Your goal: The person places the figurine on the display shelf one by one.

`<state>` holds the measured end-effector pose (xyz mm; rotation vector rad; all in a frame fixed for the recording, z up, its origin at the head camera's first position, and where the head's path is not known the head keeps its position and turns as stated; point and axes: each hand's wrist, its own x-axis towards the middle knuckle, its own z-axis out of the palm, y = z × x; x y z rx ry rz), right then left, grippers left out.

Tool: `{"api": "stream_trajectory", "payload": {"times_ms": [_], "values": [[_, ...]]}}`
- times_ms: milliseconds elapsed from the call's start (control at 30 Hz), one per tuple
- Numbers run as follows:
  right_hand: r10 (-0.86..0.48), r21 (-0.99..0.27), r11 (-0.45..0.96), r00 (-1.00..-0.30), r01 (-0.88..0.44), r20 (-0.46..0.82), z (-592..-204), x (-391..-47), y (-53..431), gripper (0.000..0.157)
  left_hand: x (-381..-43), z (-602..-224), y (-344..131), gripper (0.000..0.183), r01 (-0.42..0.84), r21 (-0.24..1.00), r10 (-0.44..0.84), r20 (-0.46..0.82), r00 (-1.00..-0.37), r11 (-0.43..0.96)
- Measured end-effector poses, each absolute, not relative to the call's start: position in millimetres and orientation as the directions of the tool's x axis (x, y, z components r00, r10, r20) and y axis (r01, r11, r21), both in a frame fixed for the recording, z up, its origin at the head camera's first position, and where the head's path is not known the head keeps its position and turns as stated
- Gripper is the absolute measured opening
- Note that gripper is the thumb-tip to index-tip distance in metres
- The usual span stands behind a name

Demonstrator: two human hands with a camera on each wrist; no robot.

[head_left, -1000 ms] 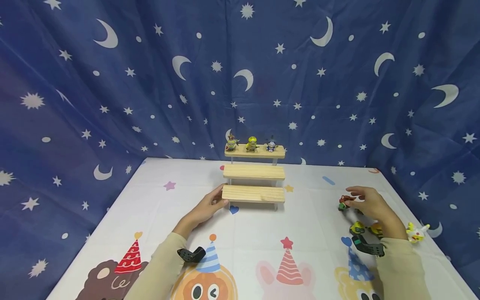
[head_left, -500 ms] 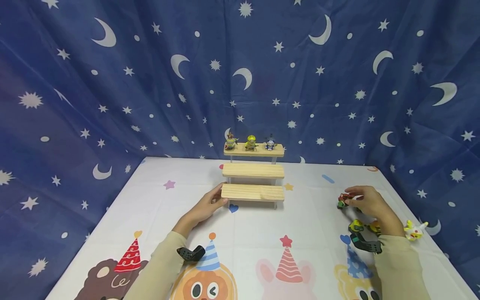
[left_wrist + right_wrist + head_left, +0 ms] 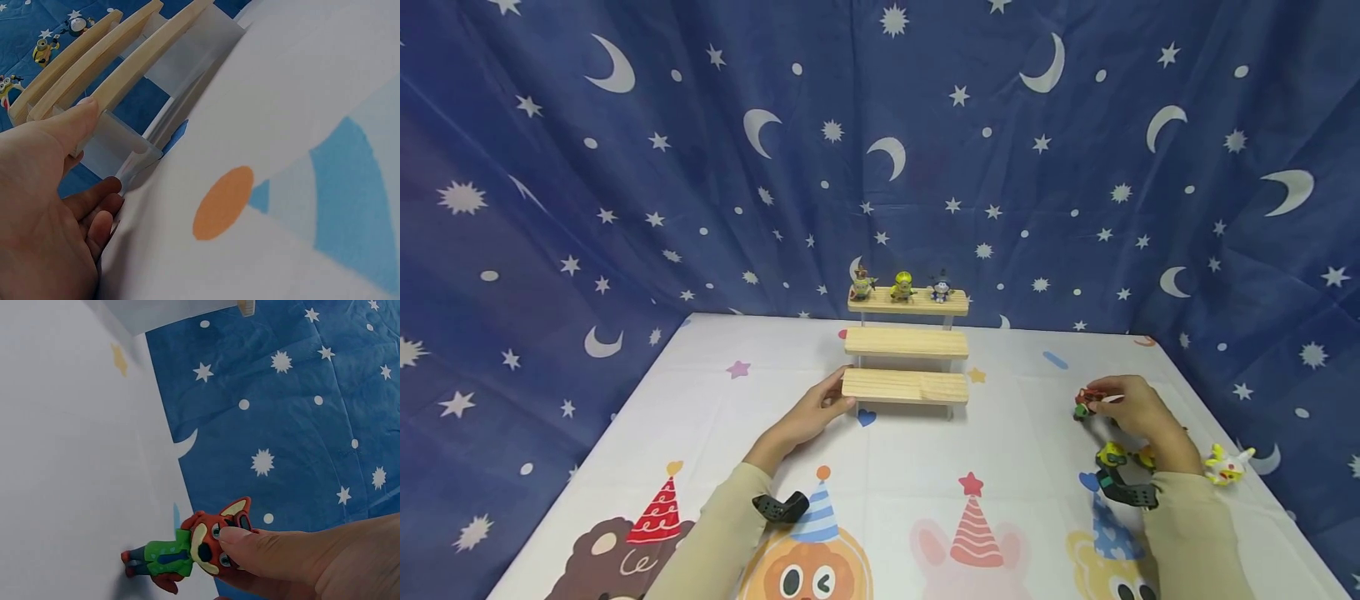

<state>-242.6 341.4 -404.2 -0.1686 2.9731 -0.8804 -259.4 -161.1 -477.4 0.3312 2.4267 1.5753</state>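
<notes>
In the head view my left hand (image 3: 807, 414) holds the left end of a three-step wooden display stand (image 3: 906, 386). The left wrist view shows the thumb (image 3: 80, 119) on the end of the lowest plank and the other fingers curled by the clear side panel (image 3: 119, 147). At the right of the table, my right hand (image 3: 1138, 410) pinches a fox figurine (image 3: 172, 556) by its head. This fox has orange-red fur, a green shirt and a dark tie; its feet point toward the white cloth.
Three small figurines stand on the top step: one with a crown (image 3: 862, 286), a yellow one (image 3: 902, 287) and a blue-and-white one (image 3: 941, 289). Near my right wrist lie a yellow-and-green figurine (image 3: 1111, 454), a partly hidden yellow one (image 3: 1146, 457) and a white-and-yellow one (image 3: 1227, 465).
My right thumb and fingers have come together on the fox figurine, and that hand has shifted slightly. The left hand stays at the stand's end.
</notes>
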Motion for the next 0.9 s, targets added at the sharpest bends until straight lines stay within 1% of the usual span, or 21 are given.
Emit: {"api": "stream_trajectory", "payload": {"times_ms": [267,667,900], "values": [[-0.055,-0.555,0.831,-0.998,-0.025,-0.037,-404.7,-242.8,338.9,0.037,-261.2,-479.4,-160.9,0.075,0.067,0.913,0.322,-0.073,-0.944,0.403],[-0.006,-0.53,0.848,-0.999,0.02,-0.047,-410.8,-246.9,332.9,0.037,-261.4,-479.2,-162.4,0.075,0.076,0.912,0.326,-0.066,-0.943,0.404],[-0.02,-0.493,0.87,-1.0,-0.01,-0.015,-412.3,-248.4,330.5,0.036,-262.2,-479.1,-161.8,0.075,0.071,0.912,0.325,-0.071,-0.943,0.404]]}}
